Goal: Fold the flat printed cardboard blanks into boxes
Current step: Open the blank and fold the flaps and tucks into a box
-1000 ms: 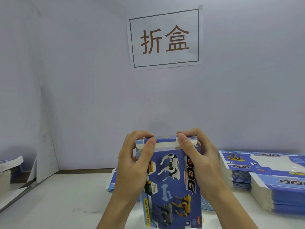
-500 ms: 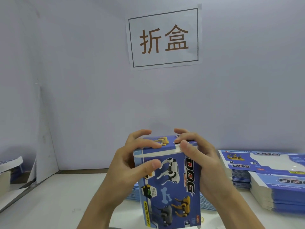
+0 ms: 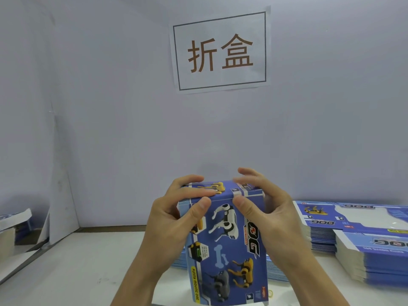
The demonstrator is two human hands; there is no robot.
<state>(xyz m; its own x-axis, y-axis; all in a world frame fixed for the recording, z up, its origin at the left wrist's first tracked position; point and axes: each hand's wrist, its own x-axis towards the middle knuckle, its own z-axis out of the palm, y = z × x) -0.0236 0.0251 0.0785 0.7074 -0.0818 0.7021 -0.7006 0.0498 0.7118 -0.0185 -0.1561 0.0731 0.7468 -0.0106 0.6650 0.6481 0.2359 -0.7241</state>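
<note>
Pale wall ahead with a paper sign (image 3: pixel 220 51) taped up; white table (image 3: pixel 66 272) below. We hold one erected box (image 3: pixel 225 244) upright over the table's near edge, printed dog face toward us. Our left hand (image 3: pixel 174 224) clasps the upper left corner, thumb on the front panel, fingers laid across the top flap (image 3: pixel 220 191). Our right hand (image 3: pixel 265 215) mirrors it on the right, thumb pressing near the top fold, fingers curled loosely over the flap's far side. Step in hand, as we judge it: closing the top flap. It lies nearly flat, but we cannot tell whether its tuck is seated. Next: press down evenly along the fold, keeping the walls square. Stacks of flat blanks (image 3: pixel 357 235) wait to the right, touching the table.
</note>
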